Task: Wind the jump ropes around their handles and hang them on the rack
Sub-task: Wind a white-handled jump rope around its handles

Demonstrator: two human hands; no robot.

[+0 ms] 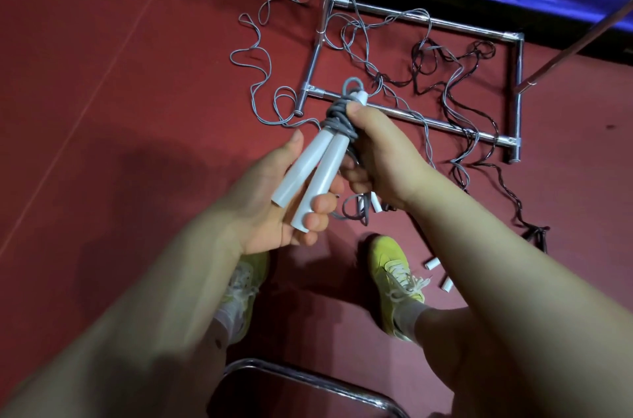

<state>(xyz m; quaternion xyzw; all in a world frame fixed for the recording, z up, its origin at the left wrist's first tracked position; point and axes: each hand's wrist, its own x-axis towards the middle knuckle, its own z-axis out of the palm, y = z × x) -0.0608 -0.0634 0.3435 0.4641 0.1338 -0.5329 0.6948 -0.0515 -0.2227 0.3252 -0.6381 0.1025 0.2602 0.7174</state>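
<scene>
Grey rope (337, 121) sits half-wound on the paired white handles (313, 174) cradled in your left hand (274, 208), right hand (376, 150) fingers pinching the coils, so keep wrapping the floor slack before hanging.

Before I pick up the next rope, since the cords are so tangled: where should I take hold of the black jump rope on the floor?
Probably by its black handles, which lie together at the right, past the rack base and away from the knotted black cord. Come from above on the right side, fingers across both handles; they look rigid, and lifting from there should draw the cord out of the grey rope.
</scene>
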